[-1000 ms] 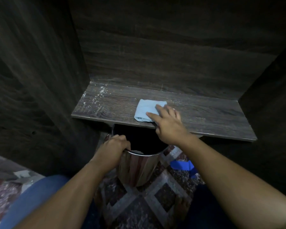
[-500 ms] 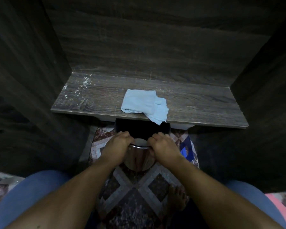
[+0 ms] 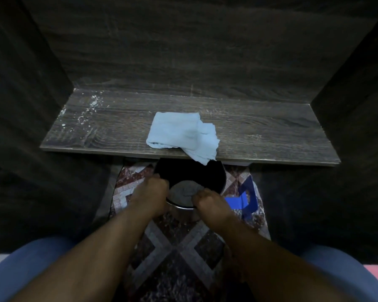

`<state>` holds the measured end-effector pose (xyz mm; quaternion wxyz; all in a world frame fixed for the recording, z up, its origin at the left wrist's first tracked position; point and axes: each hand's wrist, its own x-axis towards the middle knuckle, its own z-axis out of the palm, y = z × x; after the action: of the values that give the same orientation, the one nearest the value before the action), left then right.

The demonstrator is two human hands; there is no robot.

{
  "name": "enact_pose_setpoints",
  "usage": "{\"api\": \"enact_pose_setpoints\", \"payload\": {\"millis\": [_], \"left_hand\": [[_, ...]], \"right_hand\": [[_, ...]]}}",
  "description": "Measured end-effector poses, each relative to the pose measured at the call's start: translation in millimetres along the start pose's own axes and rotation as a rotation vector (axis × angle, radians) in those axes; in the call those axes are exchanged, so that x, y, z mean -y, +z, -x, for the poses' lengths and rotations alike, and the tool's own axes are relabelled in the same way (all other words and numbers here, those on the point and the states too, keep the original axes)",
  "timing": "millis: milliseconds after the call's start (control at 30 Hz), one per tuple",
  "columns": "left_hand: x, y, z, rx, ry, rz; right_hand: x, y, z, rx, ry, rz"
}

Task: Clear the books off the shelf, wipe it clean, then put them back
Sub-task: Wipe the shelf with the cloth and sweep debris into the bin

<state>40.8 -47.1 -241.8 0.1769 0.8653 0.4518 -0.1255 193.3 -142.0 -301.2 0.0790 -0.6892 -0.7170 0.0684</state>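
A dark wooden shelf spans the alcove, with white dust specks at its left end. A light blue cloth lies crumpled at the middle of the shelf, one corner hanging over the front edge. No books are in view. Below the shelf edge a shiny metal bin stands on the floor. My left hand grips the bin's left rim. My right hand grips its near right rim.
Dark wooden side walls close in the alcove on both sides. A patterned rug covers the floor under the bin. A blue bag-like thing lies right of the bin. My knees in blue fabric frame the bottom corners.
My right hand let go of the cloth on the shelf and came down to the bin's rim. The bin moved lower and now stands upright in both hands.
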Motion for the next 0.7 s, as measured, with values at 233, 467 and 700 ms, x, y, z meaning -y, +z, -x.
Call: {"api": "enact_pose_setpoints", "payload": {"millis": [233, 467, 700], "left_hand": [[-4.1, -87.3, 24.0, -0.527, 0.064, -0.005], [3.4, -77.7, -7.1, -0.602, 0.425, 0.005], [5.5, -74.2, -24.2, -0.573, 0.329, -0.009]], "right_hand": [[-0.7, -0.7, -9.1, -0.029, 0.037, 0.013], [1.9, -2.9, -5.6, -0.098, -0.034, 0.091], [3.4, 1.8, -5.3, 0.054, -0.012, 0.078]]}}
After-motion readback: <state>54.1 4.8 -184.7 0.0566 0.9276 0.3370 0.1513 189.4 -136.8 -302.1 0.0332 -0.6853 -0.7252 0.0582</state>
